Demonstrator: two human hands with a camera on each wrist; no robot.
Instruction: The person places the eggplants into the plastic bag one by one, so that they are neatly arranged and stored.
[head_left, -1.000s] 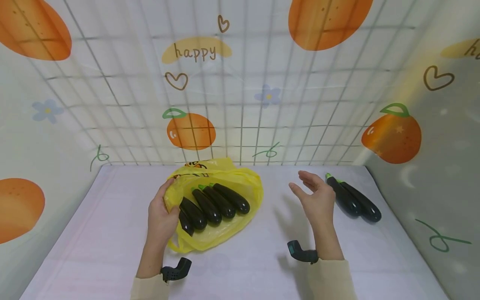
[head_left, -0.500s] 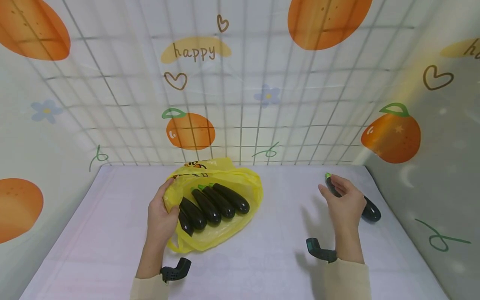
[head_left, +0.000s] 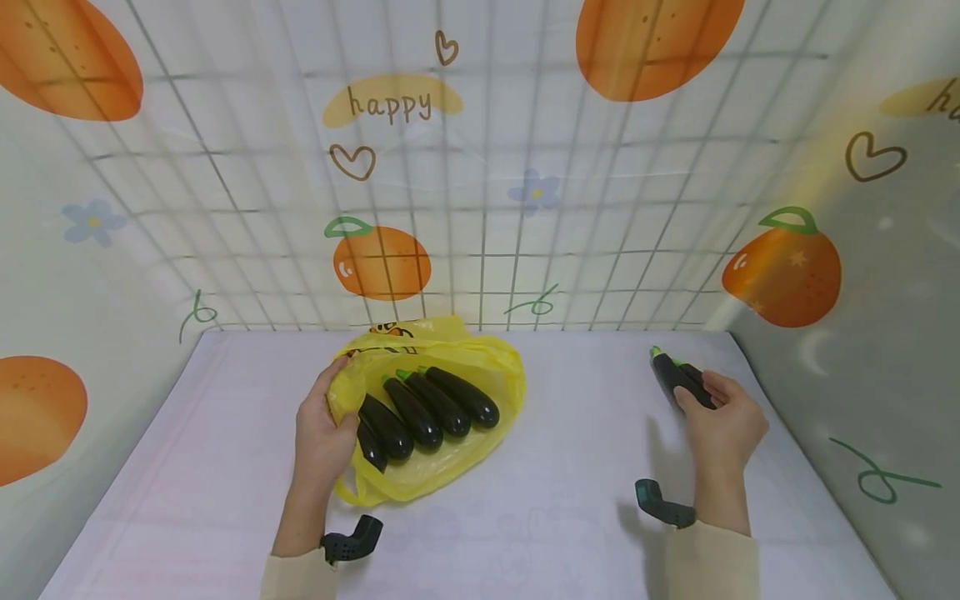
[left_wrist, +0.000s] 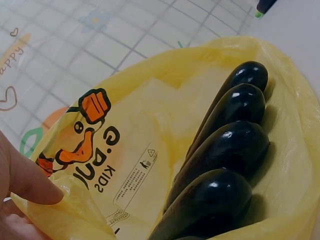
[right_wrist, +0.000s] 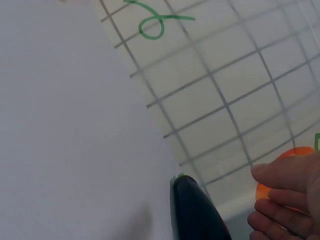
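My left hand (head_left: 324, 433) grips the left rim of a yellow plastic bag (head_left: 457, 475) with a printed duck. Inside the bag, several dark eggplants (head_left: 417, 415) with green stems lie side by side; the left wrist view shows their rounded ends. At the right of the table, my right hand (head_left: 727, 429) is over two more eggplants, with its thumb at the left eggplant (head_left: 667, 369) and its fingers beyond. The hand covers their lower ends. In the right wrist view that hand (right_wrist: 287, 197) has thumb and fingers apart, beside an eggplant (right_wrist: 195, 212).
A white table (head_left: 525, 533) lies under everything. Behind it stands a wire grid (head_left: 525, 250) covered by printed cloth with orange fruit drawings, and cloth walls rise left and right. The right wall is close to my right hand. Each wrist wears a black camera band (head_left: 663, 504).
My right hand has moved right and down, from beside the two loose eggplants to over their lower ends. The left hand and the bag have stayed in place.
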